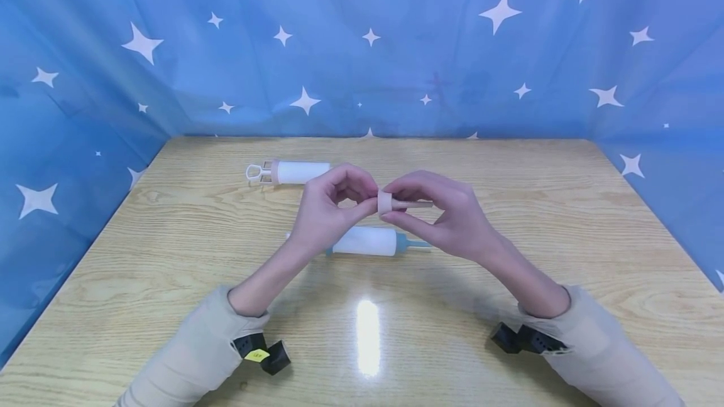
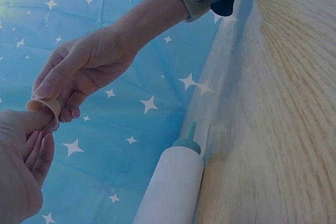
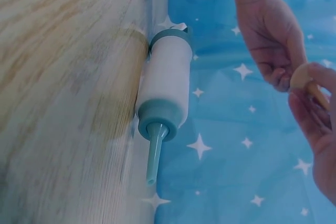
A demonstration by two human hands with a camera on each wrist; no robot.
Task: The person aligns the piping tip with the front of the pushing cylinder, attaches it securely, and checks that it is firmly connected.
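Observation:
Between both hands, above the table, is a pale beige nozzle cap with a thin spout pointing right. My left hand pinches its wide open end with thumb and fingers; in the left wrist view the left thumb appears to reach into the opening. From the other side, my right hand grips the cap's rim between thumb and fingers, around the spout. Below the hands lies a white syringe-like icing gun with teal ends and a teal spout. The left forearm partly hides its rear end.
Farther back lies a second white icing gun barrel with a beige collar and a white looped handle; the left hand covers its right end. Both lie on a wooden table. A blue star-patterned cloth hangs behind and beside it.

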